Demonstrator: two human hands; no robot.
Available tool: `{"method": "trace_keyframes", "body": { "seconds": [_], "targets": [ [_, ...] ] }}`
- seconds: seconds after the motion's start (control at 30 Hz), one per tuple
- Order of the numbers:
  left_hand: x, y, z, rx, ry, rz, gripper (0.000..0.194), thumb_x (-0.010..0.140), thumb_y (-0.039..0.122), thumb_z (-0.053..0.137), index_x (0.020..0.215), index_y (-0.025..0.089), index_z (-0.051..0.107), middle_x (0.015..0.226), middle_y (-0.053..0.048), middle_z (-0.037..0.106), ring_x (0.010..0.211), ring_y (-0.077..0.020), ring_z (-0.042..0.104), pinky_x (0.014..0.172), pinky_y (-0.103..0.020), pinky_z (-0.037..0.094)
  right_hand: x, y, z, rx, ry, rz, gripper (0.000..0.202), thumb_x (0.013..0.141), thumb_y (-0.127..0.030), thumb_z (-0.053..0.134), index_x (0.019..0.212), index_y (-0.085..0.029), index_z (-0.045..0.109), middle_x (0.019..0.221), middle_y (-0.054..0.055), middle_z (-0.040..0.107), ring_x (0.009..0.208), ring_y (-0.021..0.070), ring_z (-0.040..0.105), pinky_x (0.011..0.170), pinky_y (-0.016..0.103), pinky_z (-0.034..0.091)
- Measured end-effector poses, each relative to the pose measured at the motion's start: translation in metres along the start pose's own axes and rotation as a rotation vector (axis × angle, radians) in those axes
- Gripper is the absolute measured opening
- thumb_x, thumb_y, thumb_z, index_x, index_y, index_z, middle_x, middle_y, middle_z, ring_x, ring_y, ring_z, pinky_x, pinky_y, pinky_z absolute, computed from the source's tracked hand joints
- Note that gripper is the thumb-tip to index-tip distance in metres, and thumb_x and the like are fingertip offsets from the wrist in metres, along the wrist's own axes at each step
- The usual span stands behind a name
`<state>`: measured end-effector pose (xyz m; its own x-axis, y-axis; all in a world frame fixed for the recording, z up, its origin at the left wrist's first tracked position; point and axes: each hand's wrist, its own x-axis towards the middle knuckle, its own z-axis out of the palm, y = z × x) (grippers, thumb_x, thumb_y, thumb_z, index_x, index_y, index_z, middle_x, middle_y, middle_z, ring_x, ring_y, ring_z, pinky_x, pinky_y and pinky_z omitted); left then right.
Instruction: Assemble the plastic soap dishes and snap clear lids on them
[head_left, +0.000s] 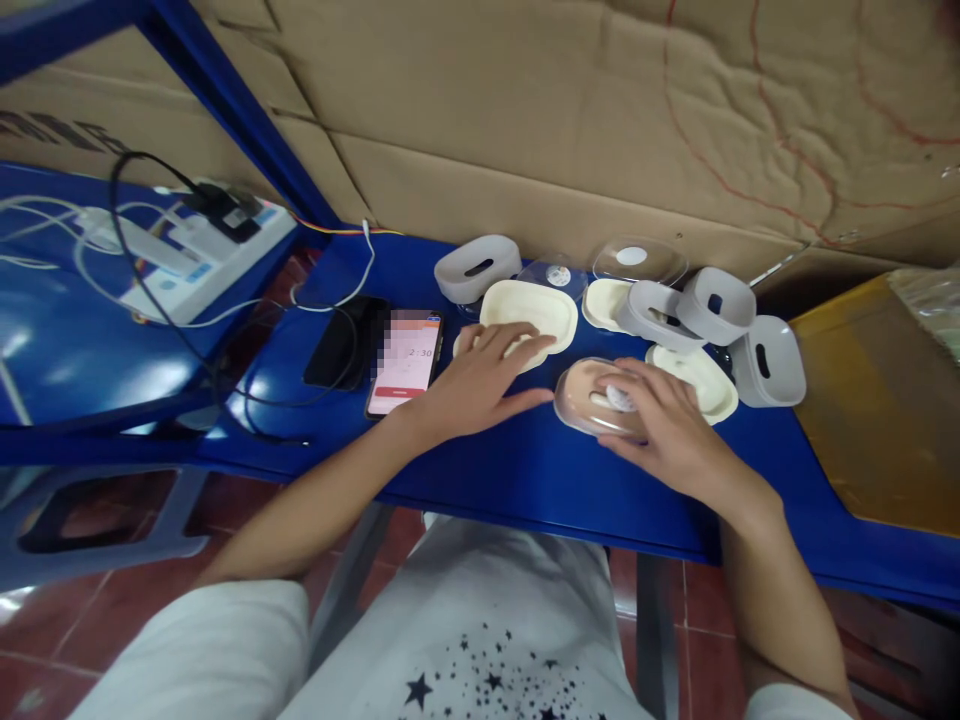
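Observation:
My left hand (495,375) lies palm down with its fingers spread over the cream oval trays (529,305) near the table's middle. Its thumb points toward a tan oval dish with a clear lid (581,390), which bears a round white sticker. My right hand (664,415) grips that dish from the right, fingers over its top and thumb at the near edge. Behind my right hand is another cream oval tray (709,385). The contact under my left fingers is hidden.
Grey oval containers (478,268) with slots stand along the back, several on the right. Clear lids (641,262) lean by the cardboard wall. A phone (406,365) and black case (345,345) lie left, near cables and a power strip (210,265). A taped box (885,400) stands right.

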<state>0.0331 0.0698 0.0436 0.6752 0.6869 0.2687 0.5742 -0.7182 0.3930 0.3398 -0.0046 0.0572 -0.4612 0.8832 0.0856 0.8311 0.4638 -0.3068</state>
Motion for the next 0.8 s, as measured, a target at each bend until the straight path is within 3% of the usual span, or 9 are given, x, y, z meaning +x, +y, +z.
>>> {"method": "trace_keyframes", "body": {
  "seconds": [0.1,0.27,0.37,0.5,0.6,0.8],
  "targets": [
    [0.002,-0.005,-0.005,0.141,0.086,-0.114,0.052,0.110,0.053,0.052,0.151,0.021,0.056,0.154,-0.021,0.058,0.142,-0.0411,0.054,0.115,-0.060,0.037,-0.001,0.013,-0.006,-0.083,0.069,0.055,0.053,0.101,-0.038,0.066,0.151,-0.030,0.048,0.166,0.017,0.047,0.159,0.0434,0.039,0.121,0.071,0.035],
    [0.000,-0.007,0.004,0.234,0.036,-0.178,0.057,0.107,0.044,0.060,0.158,0.020,0.050,0.168,-0.026,0.044,0.153,-0.0471,0.043,0.117,-0.068,0.033,0.007,0.005,-0.006,-0.131,0.173,0.032,0.054,0.104,-0.052,0.065,0.150,-0.028,0.051,0.171,0.019,0.042,0.161,0.0436,0.036,0.125,0.069,0.030],
    [-0.001,-0.005,0.005,0.225,0.012,-0.120,0.045,0.105,0.033,0.062,0.149,0.022,0.060,0.162,-0.023,0.053,0.151,-0.0455,0.045,0.116,-0.069,0.033,0.012,-0.009,0.001,-0.151,0.248,-0.024,0.046,0.107,-0.044,0.061,0.150,-0.028,0.053,0.166,0.018,0.050,0.155,0.0405,0.045,0.123,0.063,0.034],
    [0.000,-0.001,0.001,0.240,-0.005,-0.044,0.018,0.105,0.024,0.061,0.119,0.023,0.074,0.133,-0.015,0.073,0.132,-0.0393,0.062,0.117,-0.067,0.033,0.015,-0.019,0.013,-0.213,0.285,-0.142,0.041,0.106,-0.035,0.064,0.147,-0.030,0.058,0.157,0.013,0.061,0.148,0.0372,0.055,0.120,0.056,0.036],
    [0.001,0.001,0.001,0.207,0.010,0.019,0.018,0.109,0.029,0.058,0.112,0.020,0.074,0.117,-0.012,0.077,0.120,-0.0346,0.068,0.113,-0.060,0.041,0.017,-0.024,0.020,-0.269,0.276,-0.213,0.038,0.107,-0.033,0.063,0.145,-0.027,0.060,0.152,0.013,0.066,0.143,0.0351,0.059,0.118,0.053,0.036],
    [-0.003,0.006,-0.001,-0.037,0.043,0.208,0.020,0.108,0.035,0.061,0.106,0.019,0.072,0.106,-0.008,0.077,0.101,-0.0250,0.072,0.096,-0.039,0.053,0.020,-0.036,0.026,-0.314,0.309,-0.317,0.035,0.109,-0.028,0.063,0.143,-0.021,0.063,0.142,0.013,0.073,0.131,0.0295,0.065,0.113,0.047,0.037]
  ]
}}
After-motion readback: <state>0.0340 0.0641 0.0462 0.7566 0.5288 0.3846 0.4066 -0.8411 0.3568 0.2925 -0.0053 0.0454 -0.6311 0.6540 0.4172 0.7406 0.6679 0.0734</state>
